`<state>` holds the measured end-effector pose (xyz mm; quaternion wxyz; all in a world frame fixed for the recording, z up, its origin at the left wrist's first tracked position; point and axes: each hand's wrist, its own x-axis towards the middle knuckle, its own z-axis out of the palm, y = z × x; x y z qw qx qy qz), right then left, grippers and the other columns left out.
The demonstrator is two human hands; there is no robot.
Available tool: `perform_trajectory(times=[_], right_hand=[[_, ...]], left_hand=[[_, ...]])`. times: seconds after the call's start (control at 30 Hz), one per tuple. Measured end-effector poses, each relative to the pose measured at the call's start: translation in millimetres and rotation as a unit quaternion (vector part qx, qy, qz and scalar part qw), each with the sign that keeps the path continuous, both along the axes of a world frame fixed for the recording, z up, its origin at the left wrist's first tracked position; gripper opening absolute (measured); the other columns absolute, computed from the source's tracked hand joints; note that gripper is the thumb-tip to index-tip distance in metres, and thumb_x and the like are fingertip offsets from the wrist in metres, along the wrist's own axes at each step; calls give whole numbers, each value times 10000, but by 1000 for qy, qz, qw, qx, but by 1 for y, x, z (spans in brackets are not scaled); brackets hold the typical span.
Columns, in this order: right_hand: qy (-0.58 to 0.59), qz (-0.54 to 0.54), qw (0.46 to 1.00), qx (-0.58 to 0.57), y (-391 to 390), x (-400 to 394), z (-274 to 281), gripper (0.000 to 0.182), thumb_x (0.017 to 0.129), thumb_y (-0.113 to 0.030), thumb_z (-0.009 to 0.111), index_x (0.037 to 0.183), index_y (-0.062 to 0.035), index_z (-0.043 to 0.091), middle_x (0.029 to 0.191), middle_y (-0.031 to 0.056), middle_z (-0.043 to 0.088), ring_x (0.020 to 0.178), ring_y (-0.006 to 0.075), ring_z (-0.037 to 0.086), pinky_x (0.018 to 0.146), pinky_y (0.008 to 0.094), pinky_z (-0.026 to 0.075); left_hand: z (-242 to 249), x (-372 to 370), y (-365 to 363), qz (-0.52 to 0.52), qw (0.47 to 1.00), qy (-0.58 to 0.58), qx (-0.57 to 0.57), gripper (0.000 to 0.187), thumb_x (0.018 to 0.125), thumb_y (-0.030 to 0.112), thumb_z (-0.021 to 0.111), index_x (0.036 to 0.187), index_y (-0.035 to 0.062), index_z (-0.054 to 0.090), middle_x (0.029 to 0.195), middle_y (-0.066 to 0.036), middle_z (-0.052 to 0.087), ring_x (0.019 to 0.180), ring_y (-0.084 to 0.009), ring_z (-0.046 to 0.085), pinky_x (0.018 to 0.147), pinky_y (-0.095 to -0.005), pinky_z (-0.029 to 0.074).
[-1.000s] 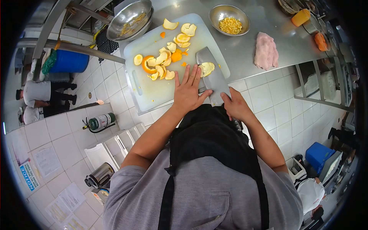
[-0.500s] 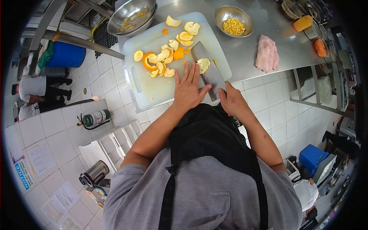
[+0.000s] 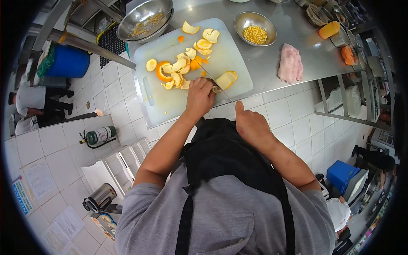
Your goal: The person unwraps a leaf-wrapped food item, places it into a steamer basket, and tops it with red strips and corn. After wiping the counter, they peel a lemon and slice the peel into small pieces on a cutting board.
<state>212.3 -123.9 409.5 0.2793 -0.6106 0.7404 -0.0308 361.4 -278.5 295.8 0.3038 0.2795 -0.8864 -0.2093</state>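
My right hand (image 3: 251, 125) is closed round the handle of a kitchen knife (image 3: 216, 83), its blade turned nearly edge-on over the white cutting board (image 3: 170, 104). Left of the blade, my left hand (image 3: 201, 97) has its fingers curled down on the board. A small pale piece of orange peel (image 3: 216, 89) shows at its fingertips, mostly hidden. Just right of the blade lies a larger orange peel piece (image 3: 227, 80). A heap of orange peels (image 3: 176, 70) sits beyond my left hand, and more pieces are scattered towards the far edge.
A steel bowl of corn kernels (image 3: 255, 35) and a folded pink cloth (image 3: 291, 63) stand right of the board on the steel counter (image 3: 272, 78). Stacked metal bowls (image 3: 144, 21) are at the far left. Other people are in the background, one (image 3: 32, 97) at left.
The knife has turned from flat to nearly edge-on. My left hand has gone from spread fingers beside the blade to curled fingers. The peel piece now lies right of the blade.
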Motion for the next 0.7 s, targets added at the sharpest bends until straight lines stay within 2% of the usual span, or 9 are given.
perform_trajectory(times=[0.23,0.37,0.43,0.5,0.57,0.63,0.7], right_hand=[[9,10,999,-31,-8,3,-12,130,918,2,525,1024,17,451,730,252,691,689,446,713,634,551,576],[2,-6,998,-54,-1,-1,-21,199,909,-16,522,1091,54,485,701,255,682,661,455,697,606,561,561],[23,-24,998,-50,7,1,-28,152,915,-18,537,1043,7,458,727,244,690,672,439,710,614,550,579],[22,-36,995,-88,22,-1,-49,136,937,-36,539,1040,1,458,702,236,682,643,440,701,590,552,575],[17,-47,991,-125,34,-1,-64,125,959,-55,542,1037,-4,459,677,229,673,615,442,692,565,554,571],[-3,-82,980,-182,41,-1,-72,142,1014,-123,549,1015,-19,452,619,213,650,552,446,666,512,553,556],[-9,-88,976,-200,45,-4,-78,167,1031,-153,550,1005,-25,447,601,209,642,539,447,660,502,554,552]], left_hand=[[-8,0,-3,-2,999,26,-34,237,687,-67,677,885,62,656,903,-73,628,927,-311,592,767,-435,444],[2,13,-8,19,999,24,-28,235,716,-47,686,927,52,663,925,-105,656,932,-335,614,815,-442,470],[13,25,-12,37,998,45,-24,234,739,-52,681,950,50,668,957,-116,675,942,-348,632,834,-446,491],[28,42,-16,105,985,107,87,249,821,-70,673,1041,47,669,994,-129,691,924,-304,700,830,-419,551],[35,75,-34,168,962,147,160,269,907,-68,663,1151,43,645,987,-105,699,875,-217,727,776,-343,589],[43,104,-64,216,919,286,166,317,939,-73,643,1234,37,615,974,-80,694,837,-144,706,719,-273,578],[67,140,-82,271,896,308,168,330,953,-65,626,1268,27,600,1025,-99,692,824,-154,716,709,-259,579]])
